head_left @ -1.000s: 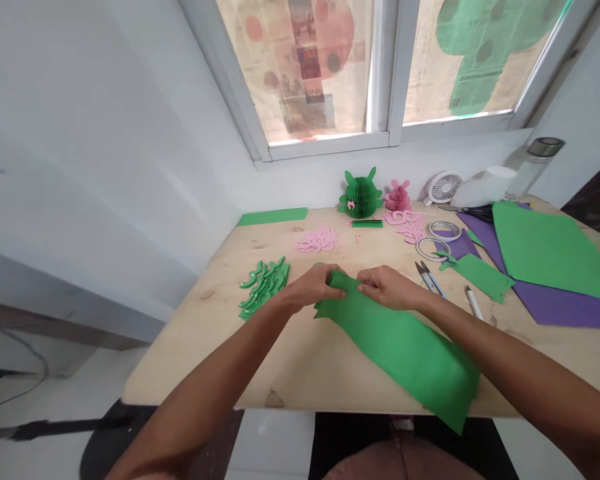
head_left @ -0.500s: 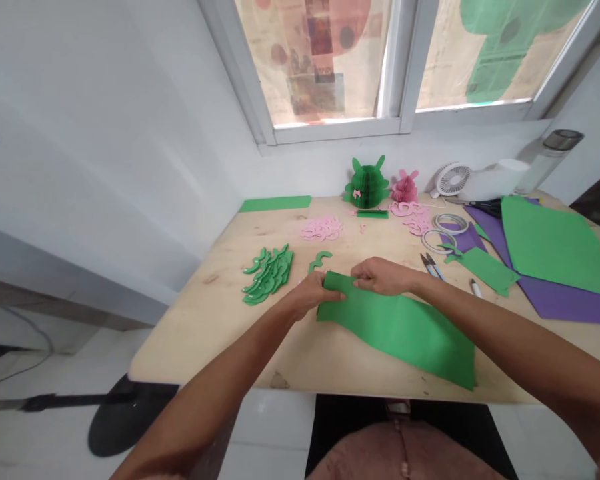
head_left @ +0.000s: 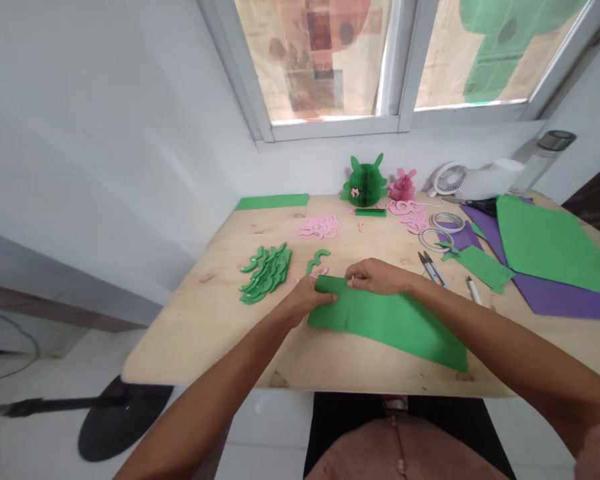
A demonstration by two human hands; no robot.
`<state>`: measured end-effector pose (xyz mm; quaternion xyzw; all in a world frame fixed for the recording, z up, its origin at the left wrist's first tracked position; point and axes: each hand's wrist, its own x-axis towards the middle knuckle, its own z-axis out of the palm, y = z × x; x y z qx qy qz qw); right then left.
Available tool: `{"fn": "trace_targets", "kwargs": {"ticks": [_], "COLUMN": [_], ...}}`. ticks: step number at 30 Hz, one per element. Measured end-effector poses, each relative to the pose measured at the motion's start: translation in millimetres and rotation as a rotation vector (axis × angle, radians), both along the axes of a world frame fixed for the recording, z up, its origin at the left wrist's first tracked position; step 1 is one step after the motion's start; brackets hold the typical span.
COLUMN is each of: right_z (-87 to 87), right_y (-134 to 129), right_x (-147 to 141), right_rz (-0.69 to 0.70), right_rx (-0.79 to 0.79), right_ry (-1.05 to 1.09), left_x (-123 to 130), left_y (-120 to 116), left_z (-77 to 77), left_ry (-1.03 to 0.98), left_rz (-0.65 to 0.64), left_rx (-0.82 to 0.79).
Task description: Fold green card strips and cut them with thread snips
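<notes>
A long strip of green paper [head_left: 380, 320] lies slantwise over the front of the table, just above the wood. My left hand [head_left: 310, 297] grips its left end, thumb on top and the other fingers out of sight beneath. At its upper edge, my right hand [head_left: 375, 277] pinches the paper between curled fingers and thumb. Small pink cut-outs [head_left: 321, 272] and a curved green cut-out [head_left: 319, 259] sit just beyond my left hand. Left of it lies a heap of curved green cut-outs [head_left: 265, 277].
Thread snips [head_left: 433, 268] and a white pen [head_left: 474, 291] lie right of my right arm. Tape rolls [head_left: 436, 239], purple paper [head_left: 570, 300] and a large green sheet [head_left: 550, 240] are farther right. Green and pink paper figures [head_left: 365, 185] stand by the wall, near a small fan [head_left: 450, 179].
The green paper has come down flatter and shifted slightly left, with both hands still on it. My left hand is a little lower. The view has tilted slightly.
</notes>
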<state>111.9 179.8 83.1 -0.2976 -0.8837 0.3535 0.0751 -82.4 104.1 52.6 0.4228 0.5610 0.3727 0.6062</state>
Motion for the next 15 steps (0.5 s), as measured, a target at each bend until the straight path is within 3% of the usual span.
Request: {"fn": "trace_targets", "kwargs": {"ticks": [4,10,12,15], "right_z": [-1.9,-11.9,-17.0,-24.3], "right_y": [-1,5,5,3], "right_x": [34,115,131,138], "right_rz": [-0.219,-0.716,-0.796,-0.809], "right_rx": [0.091,0.278,0.301,0.308], "right_ry": [-0.061,-0.343,-0.438,-0.535], "left_x": [-8,-13,-13,-14], "left_y": [-3,-10,-13,-16], "left_z": [-4.7,-5.5,-6.0,-10.0], "left_ry": [0.023,0.007,-0.007,-0.015], "left_rz": [0.029,0.100,0.130,0.166], "left_rx": [-0.039,-0.066,-0.071,-0.092]}}
